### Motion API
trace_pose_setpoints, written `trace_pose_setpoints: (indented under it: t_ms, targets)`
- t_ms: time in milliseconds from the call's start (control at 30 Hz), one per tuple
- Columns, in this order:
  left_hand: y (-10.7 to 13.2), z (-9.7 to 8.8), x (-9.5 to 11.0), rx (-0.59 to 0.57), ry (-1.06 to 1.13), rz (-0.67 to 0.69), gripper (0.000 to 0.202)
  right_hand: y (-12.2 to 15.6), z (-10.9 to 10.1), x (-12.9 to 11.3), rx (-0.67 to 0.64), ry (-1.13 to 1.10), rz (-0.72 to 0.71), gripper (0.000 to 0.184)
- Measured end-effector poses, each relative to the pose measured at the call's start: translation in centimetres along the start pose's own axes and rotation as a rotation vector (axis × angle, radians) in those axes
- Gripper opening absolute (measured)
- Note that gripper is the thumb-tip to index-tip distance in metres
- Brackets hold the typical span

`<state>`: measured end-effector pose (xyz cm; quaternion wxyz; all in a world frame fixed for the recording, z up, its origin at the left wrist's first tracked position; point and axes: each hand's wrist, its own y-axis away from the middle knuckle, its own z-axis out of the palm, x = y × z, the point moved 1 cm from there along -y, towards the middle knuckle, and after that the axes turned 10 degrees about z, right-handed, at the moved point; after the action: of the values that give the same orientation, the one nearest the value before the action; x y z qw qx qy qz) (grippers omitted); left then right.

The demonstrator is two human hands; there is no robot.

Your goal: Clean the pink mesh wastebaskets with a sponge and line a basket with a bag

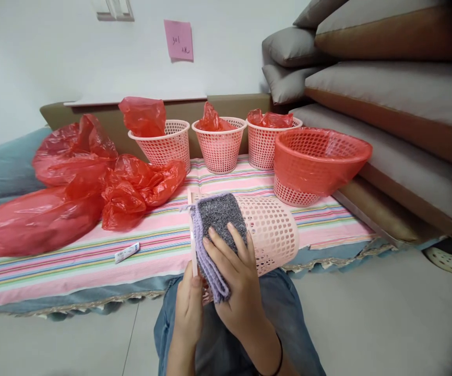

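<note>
below a white wall (229,57), a sofa (237,102) wears a striped cover (228,185). cushions (386,94) pile up at right, loose red bags (65,206) at left. 4 upright baskets (218,154) stand towards the back, red plastic (143,117) bunched in 3 and stretched over the rightmost's rim. the held basket (275,230) lies sideways above the lap (216,342), mouth leftward. the right hand (236,269), fingers spread, presses a grey cloth (220,214) against it; the left hand (189,308) pinches its rim. a pink note (179,40) is on the wall.
</note>
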<state>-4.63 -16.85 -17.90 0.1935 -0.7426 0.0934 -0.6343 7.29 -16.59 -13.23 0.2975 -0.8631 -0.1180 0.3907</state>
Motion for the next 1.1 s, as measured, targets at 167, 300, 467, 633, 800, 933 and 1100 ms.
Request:
trace_pose_setpoints:
  t_ms: [167, 300, 467, 633, 800, 933, 1100]
  targets:
    - [-1.5, 0.9, 2.8, 0.070, 0.052, -0.034, 0.061, 0.2, -0.4, 0.6, 0.011, -0.005, -0.007, 0.046]
    - [-3.1, 1.4, 4.4, 0.044, 0.014, 0.069, 0.065, 0.4, -0.3, 0.5, 0.038, -0.017, -0.005, 0.047]
    - [-3.9, 1.2, 4.8, -0.092, -0.187, 0.114, 0.042, 0.5, -0.1, 0.7, 0.044, -0.036, -0.044, 0.046]
    - [-3.8, 1.3, 5.0, -0.071, -0.217, 0.116, 0.044, 0.5, -0.3, 0.7, 0.024, 0.001, -0.053, 0.046]
    - [-4.3, 1.3, 5.3, -0.074, -0.296, 0.101, 0.048, 0.3, -0.6, 0.7, 0.008, 0.015, -0.064, 0.048]
    - [-4.8, 1.0, 6.0, -0.080, -0.430, 0.042, 0.048, 0.4, -0.6, 0.8, 0.003, -0.006, -0.058, 0.046]
    - [-4.9, 0.7, 6.4, -0.113, -0.557, -0.008, 0.045, 0.8, -0.5, 0.8, -0.003, -0.031, -0.057, 0.047]
